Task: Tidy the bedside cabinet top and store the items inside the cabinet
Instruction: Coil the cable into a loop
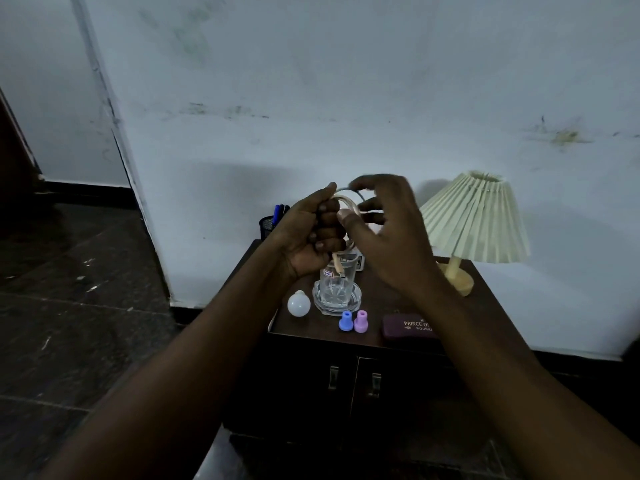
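Left hand [308, 233] grips looped, seemingly rubbery cable [336, 263]; right hand [388, 237] pinches it.

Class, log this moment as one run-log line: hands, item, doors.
left hand grips cable | right hand holds its loop | doors shut | on top: glass, bulb, lamp

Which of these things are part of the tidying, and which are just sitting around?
In the job: cable in left hand and right hand, bulb, glass, blue cap, purple cap, purple case, cabinet.
Likely just sitting there: lamp, pen pot.
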Tool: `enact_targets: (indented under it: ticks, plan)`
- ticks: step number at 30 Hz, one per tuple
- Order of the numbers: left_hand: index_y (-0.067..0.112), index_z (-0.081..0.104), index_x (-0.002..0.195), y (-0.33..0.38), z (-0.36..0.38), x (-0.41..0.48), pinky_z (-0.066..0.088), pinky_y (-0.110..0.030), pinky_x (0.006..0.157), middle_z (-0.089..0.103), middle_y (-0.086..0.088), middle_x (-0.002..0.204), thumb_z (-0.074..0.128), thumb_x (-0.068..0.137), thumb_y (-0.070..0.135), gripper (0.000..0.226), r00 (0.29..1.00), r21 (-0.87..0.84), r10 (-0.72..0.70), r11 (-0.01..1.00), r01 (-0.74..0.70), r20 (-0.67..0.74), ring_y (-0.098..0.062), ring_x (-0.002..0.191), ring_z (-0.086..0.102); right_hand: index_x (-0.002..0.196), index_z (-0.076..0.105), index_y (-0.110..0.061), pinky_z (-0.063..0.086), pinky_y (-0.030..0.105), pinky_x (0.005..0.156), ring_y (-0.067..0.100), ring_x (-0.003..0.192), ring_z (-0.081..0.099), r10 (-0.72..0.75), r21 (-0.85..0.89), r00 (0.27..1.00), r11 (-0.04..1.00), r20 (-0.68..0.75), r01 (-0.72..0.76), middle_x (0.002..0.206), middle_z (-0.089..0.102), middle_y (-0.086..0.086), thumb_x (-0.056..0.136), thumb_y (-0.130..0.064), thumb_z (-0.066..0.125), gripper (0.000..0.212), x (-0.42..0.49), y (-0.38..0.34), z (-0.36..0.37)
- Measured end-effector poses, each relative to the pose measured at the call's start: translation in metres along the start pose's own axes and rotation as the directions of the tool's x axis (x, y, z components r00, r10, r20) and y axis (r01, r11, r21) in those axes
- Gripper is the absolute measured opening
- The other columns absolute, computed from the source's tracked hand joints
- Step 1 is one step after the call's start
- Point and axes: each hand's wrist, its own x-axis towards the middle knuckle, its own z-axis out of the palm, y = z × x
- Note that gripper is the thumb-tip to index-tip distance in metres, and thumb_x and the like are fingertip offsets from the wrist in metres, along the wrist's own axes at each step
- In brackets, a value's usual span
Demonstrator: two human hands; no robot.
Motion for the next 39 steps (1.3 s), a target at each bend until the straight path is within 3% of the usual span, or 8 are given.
enact_targets:
  ticks: [4,11,19,23,29,32,35,39]
  plan:
    - [0.021,0.04,0.059,-0.005,0.004,-0.002,0.017,-0.016,0.03,0.03,0.007,0.04,0.048,0.103,0.039,0.048,0.999,0.035,0.003,0.999,-0.002,-0.044,-0.004,0.027,0.023,0.133,0.065,-0.018,0.045,0.007,0.089,0.005,0.108,0.059,0.023,-0.068,0.996,0.998,0.085,-0.017,0.124,0.056,0.002,0.094,-0.02,0.07,0.039,-0.004,-0.001,0.013]
    - [0.021,0.039,0.061,0.0,0.0,-0.002,0.021,-0.016,0.03,0.027,0.009,0.043,0.047,0.104,0.04,0.048,0.999,0.037,-0.046,0.998,0.046,0.004,-0.003,0.029,0.022,0.117,0.077,-0.018,0.052,0.013,0.089,0.002,0.11,0.065,0.043,0.059,0.993,0.997,0.11,-0.05,0.118,0.069,-0.007,0.088,-0.011,0.077,0.03,-0.001,0.011,-0.001]
    - [0.02,0.039,0.063,-0.003,0.01,-0.004,0.015,-0.019,0.036,0.034,0.006,0.048,0.047,0.103,0.046,0.049,0.993,0.232,-0.08,0.968,0.099,-0.087,-0.005,0.033,0.019,0.09,0.069,-0.006,0.039,0.021,0.105,0.018,0.124,0.055,-0.319,-0.249,0.934,0.902,0.164,0.352,0.133,0.063,0.006,0.093,-0.013,0.072,0.008,-0.005,0.024,-0.011]
    - [0.018,0.042,0.065,0.001,0.018,-0.004,0.021,-0.02,0.037,0.034,0.005,0.048,0.044,0.103,0.052,0.051,0.992,0.353,-0.067,0.93,0.101,-0.108,-0.006,0.035,0.021,0.093,0.069,-0.003,0.044,0.03,0.098,0.026,0.108,0.062,-0.416,-0.286,0.897,0.85,0.149,0.442,0.112,0.071,0.011,0.098,-0.015,0.067,0.013,-0.004,0.016,-0.022]
    - [0.014,0.05,0.068,-0.001,0.024,-0.002,0.037,-0.02,0.037,0.048,0.008,0.039,0.047,0.106,0.022,0.039,0.941,0.758,0.231,0.651,0.039,-0.246,-0.004,0.03,0.044,0.093,0.069,0.0,0.049,0.045,0.076,0.031,0.085,0.06,-0.584,-0.416,0.763,0.642,0.277,0.643,0.095,0.069,0.014,0.099,-0.018,0.068,0.019,-0.002,0.0,-0.019]
    - [0.011,0.055,0.076,-0.004,0.012,0.002,0.041,-0.025,0.043,0.053,0.002,0.051,0.048,0.105,0.017,0.031,0.935,0.751,0.24,0.659,0.04,-0.26,-0.01,0.039,0.049,0.094,0.067,-0.003,0.047,0.04,0.071,0.024,0.079,0.058,-0.504,-0.347,0.841,0.766,0.196,0.54,0.088,0.067,0.009,0.098,-0.015,0.068,0.013,-0.005,-0.014,-0.024]
    - [0.006,0.065,0.078,-0.008,-0.005,0.009,0.034,-0.026,0.042,0.047,-0.003,0.059,0.056,0.102,0.028,0.034,0.905,0.566,0.214,0.823,0.037,-0.369,-0.014,0.043,0.037,0.094,0.058,-0.01,0.049,0.028,0.062,0.013,0.071,0.066,-0.222,0.12,0.967,0.964,-0.125,0.236,0.084,0.071,0.006,0.101,-0.009,0.059,0.007,0.0,-0.037,-0.031]
    - [0.007,0.074,0.09,-0.003,-0.017,0.01,0.032,-0.021,0.04,0.037,0.003,0.048,0.058,0.102,0.036,0.035,0.872,0.401,0.227,0.915,-0.039,-0.433,-0.008,0.036,0.03,0.094,0.054,-0.011,0.041,0.029,0.043,0.022,0.046,0.056,0.246,0.583,0.91,0.812,-0.335,-0.005,0.077,0.071,0.018,0.102,-0.015,0.061,0.011,0.028,-0.023,-0.056]
